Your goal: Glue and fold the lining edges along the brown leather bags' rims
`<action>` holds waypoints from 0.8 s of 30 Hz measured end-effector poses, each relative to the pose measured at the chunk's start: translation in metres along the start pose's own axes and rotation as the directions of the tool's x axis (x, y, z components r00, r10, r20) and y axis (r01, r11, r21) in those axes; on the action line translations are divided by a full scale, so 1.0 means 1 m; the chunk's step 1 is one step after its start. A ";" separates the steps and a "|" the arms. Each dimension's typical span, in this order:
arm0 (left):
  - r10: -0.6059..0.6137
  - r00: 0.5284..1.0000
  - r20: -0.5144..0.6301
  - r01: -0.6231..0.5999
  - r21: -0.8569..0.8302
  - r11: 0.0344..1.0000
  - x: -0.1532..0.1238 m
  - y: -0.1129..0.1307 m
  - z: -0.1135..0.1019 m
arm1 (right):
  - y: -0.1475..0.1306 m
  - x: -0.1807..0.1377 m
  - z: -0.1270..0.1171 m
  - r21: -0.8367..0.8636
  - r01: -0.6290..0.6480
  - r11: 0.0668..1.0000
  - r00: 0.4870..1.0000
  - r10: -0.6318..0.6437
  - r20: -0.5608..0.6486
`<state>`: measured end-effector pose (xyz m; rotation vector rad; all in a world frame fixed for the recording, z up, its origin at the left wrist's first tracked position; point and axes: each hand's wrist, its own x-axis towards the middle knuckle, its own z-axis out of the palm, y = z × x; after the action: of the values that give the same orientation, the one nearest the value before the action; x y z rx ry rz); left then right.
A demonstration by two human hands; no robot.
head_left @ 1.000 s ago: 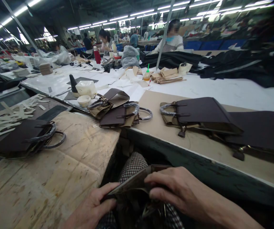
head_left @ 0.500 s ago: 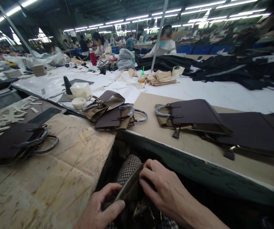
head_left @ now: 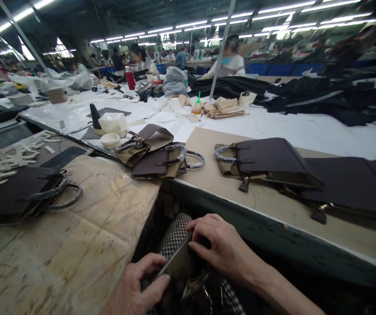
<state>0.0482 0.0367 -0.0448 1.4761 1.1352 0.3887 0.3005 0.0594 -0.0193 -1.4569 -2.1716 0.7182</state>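
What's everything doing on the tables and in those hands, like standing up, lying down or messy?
Held dark piece: edge up, between both hands
Left hand: pinching its edge
Right hand: pinching its edge farther along
Bag beside the strips: lying down
Pale strips: loose, messy heap
Green-tipped bottle: standing up
Red bottle: standing up
Grey plastic bundle: crumpled

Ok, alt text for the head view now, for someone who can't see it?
Left hand and right hand hold the edge of a dark, bag-like piece over checkered cloth. Dark brown bags, some with wrapped handles, lie on worktables; people are visible beyond.
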 end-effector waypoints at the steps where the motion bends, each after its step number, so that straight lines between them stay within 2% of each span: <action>1: 0.001 1.000 0.004 -0.001 0.000 1.000 0.000 0.000 0.000 | 0.000 0.002 0.000 -0.003 -0.028 1.000 1.000 0.028 0.007; 9: -0.019 1.000 -0.009 0.019 0.018 1.000 0.002 -0.001 0.001 | -0.004 0.002 0.005 -0.056 -0.084 0.995 0.996 0.085 0.017; 16: -0.092 0.989 -0.114 0.097 0.035 0.995 0.002 0.008 0.004 | -0.005 0.003 0.011 -0.169 -0.099 0.981 0.994 0.107 0.038; 24: -0.142 0.987 -0.073 0.125 -0.207 0.970 -0.009 0.009 0.009 | -0.002 0.005 0.013 -0.172 -0.114 0.978 0.991 0.125 0.056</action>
<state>0.0548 0.0261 -0.0359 1.2086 1.2205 0.4642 0.2893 0.0608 -0.0278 -1.6836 -2.2575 0.6446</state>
